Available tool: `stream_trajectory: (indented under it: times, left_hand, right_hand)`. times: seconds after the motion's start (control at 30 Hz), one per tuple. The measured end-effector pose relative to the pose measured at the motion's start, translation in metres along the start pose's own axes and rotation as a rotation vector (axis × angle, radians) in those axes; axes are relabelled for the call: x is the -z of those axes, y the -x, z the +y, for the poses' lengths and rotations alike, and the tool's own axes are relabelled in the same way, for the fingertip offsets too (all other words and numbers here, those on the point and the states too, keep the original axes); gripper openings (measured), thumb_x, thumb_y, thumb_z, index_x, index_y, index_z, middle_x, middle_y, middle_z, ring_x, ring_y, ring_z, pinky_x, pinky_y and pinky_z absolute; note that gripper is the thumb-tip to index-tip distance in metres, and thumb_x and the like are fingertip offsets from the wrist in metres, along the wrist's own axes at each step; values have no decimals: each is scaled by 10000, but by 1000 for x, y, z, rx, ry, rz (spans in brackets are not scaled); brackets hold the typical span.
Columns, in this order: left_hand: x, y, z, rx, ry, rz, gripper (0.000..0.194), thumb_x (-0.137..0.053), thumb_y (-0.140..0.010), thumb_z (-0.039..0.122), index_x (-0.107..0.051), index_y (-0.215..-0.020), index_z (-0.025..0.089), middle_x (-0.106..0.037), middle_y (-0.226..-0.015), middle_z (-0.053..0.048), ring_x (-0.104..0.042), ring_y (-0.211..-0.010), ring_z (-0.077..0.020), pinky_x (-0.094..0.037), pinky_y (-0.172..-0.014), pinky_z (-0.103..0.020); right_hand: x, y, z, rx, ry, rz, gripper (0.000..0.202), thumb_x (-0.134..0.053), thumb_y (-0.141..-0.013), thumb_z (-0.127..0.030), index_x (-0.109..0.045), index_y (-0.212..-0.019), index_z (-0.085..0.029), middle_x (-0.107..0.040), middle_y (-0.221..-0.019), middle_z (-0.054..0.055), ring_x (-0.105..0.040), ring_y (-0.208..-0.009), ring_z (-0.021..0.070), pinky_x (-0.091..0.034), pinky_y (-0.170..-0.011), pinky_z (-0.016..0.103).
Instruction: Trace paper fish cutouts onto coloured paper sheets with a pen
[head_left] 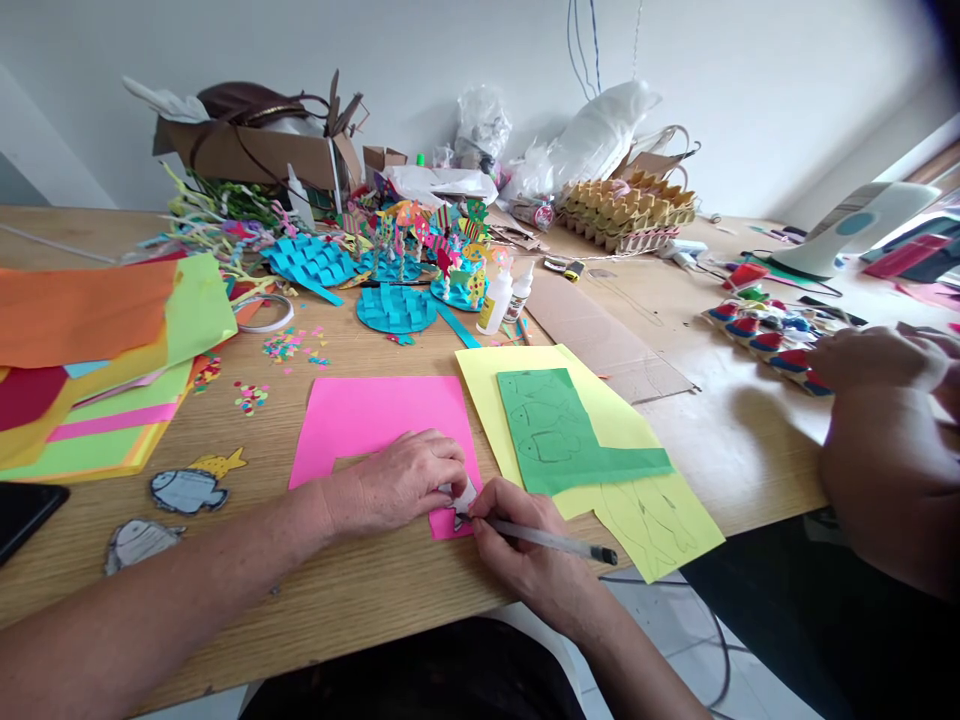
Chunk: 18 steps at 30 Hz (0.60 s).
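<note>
My left hand (409, 475) pinches a small white paper cutout (463, 497) and holds it down against the pink paper (382, 410); its full outline is hidden. Between the fingers of my right hand (529, 535) is a pen (562, 544), its tip at the cutout's edge. A strip is cut away from the pink sheet's lower left. Close by on the right, a green sheet (544, 425) with pencilled fish lies on a yellow sheet (600, 395) that also bears drawn outlines. Grey fish cutouts (187, 491) and a yellow one (223, 462) rest at left.
Coloured sheets (82, 320) and a phone (26, 515) lie left. Glue bottles (495, 303), woven blue paper discs (394, 308) and cardboard (600, 335) are beyond my hands. Another person's arm (885, 450) works at right beside a painted egg carton (765, 340).
</note>
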<state>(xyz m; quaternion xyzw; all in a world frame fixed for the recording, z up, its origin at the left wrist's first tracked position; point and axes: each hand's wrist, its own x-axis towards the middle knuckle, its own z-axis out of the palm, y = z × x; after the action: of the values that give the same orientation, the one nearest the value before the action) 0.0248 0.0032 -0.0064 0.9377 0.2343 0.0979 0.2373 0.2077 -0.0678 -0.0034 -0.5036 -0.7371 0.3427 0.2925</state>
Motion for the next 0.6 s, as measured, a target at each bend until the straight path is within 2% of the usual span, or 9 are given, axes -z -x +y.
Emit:
stream_trajectory:
  times: [0.2,0.43,0.6]
  left_hand:
    - [-1,0,0,9,-8,-1,36,-605,-867,144,-595,-849,173,-576,-929,-28,-508,-914,-195,-379,-826,-307]
    - [0,1,2,10,-7,12,50,-576,-886,147,-585,-847,177,-571,-926,-24,-504,-901,-186,-381,-815,-303]
    - [-2,1,0,8,-4,27,39,-586,-881,156,-583,-852,181,-570,-937,-25,-501,-910,-188,-379,-821,-305]
  right_hand:
    - [-3,3,1,11,-22,-13,101,-469,-758,-123,-490,-696,-200,-433,-542,-67,-381,-476,87,-279,-476,200]
    - [-4,1,1,-3,-39,72,102,-469,-766,-144,-491,-688,-205,-473,-544,-58,-410,-483,94,-301,-470,197]
    - [-6,-2,2,-1,-21,75,99,-467,-752,-134,-495,-689,-205,-472,-534,-58,-408,-472,94,-299,-462,197]
